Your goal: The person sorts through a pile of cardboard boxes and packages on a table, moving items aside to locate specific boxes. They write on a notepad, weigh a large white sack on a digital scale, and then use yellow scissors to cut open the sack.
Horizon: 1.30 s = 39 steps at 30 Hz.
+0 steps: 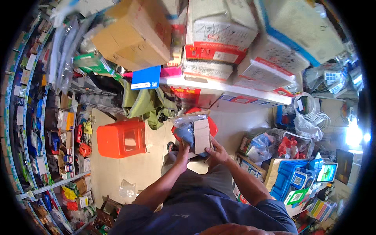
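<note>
A small open cardboard box (202,138) is between my two hands, with one brown flap lying toward the right. Inside it sit blue-grey items (185,133) with clear plastic about them; their exact kind is unclear. My left hand (184,155) grips the near left side, its thumb up along the contents. My right hand (218,151) clasps the right edge near the flap, with the thumb on top. Beneath the box a red plastic stool (213,127) partly shows, its middle hidden.
To the left, an orange-red plastic stool (120,139) lies on its side on the tiled floor (114,173). Beyond it rise packed store shelves (44,123). Ahead, a white counter (235,89) bears stacked cartons (217,38). On the right are a blue plastic case (286,176) and a wire basket (305,142).
</note>
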Each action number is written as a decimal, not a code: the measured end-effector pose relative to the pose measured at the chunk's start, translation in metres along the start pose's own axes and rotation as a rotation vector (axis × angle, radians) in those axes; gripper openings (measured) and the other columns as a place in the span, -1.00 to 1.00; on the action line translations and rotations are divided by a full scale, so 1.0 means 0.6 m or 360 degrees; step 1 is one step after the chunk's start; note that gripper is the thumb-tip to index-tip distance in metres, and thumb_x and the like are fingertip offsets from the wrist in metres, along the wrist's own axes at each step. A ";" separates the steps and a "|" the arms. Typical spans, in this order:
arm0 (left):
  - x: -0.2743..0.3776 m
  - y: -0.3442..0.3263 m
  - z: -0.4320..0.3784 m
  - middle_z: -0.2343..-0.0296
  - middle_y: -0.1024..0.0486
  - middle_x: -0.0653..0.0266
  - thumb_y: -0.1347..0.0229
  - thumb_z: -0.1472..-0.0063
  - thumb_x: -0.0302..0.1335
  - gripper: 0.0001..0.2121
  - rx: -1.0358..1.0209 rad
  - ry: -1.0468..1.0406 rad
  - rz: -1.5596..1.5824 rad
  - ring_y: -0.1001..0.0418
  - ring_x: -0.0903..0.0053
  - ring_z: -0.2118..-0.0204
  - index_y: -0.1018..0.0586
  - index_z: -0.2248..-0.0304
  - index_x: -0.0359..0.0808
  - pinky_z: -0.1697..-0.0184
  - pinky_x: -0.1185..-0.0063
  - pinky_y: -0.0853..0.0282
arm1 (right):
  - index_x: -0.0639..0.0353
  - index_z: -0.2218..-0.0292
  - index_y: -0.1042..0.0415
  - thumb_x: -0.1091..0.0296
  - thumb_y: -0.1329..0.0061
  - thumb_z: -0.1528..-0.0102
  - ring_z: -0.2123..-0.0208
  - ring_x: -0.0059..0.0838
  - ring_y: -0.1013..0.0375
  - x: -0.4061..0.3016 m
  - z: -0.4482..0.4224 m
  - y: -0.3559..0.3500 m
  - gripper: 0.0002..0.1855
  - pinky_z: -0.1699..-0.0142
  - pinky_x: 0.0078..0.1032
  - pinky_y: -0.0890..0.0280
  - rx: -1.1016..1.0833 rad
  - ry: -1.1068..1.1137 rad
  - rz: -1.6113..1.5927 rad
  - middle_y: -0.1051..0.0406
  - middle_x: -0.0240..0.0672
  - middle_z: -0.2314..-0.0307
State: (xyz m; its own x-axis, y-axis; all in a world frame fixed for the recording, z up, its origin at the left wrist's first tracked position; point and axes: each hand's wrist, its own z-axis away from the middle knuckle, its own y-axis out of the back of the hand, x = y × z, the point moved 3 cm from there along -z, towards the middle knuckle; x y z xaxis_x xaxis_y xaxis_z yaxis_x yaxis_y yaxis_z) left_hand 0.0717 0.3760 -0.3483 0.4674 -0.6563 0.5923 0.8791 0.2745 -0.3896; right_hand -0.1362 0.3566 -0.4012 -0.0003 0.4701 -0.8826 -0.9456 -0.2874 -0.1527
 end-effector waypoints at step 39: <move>0.883 -0.140 0.175 0.02 -0.39 -0.22 -0.23 -0.11 0.03 -0.30 0.0666 -0.1889 -0.1912 -0.45 0.05 0.02 -0.45 -0.06 -0.36 -0.01 0.31 -0.40 | 0.16 -0.31 0.00 -0.42 0.13 -0.14 0.21 0.01 -0.55 -0.931 0.005 0.066 -0.01 0.25 -0.27 -0.56 0.0702 0.0492 0.0210 -0.04 0.00 -0.25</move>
State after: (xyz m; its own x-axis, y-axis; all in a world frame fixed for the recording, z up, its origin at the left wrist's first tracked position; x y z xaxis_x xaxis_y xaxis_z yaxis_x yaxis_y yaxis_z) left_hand 0.2552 0.0791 0.0726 -0.7694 0.1628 0.6177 0.6319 0.3356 0.6986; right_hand -0.1746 0.0853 0.0873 -0.0950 0.1680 -0.9812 -0.9907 0.0806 0.1097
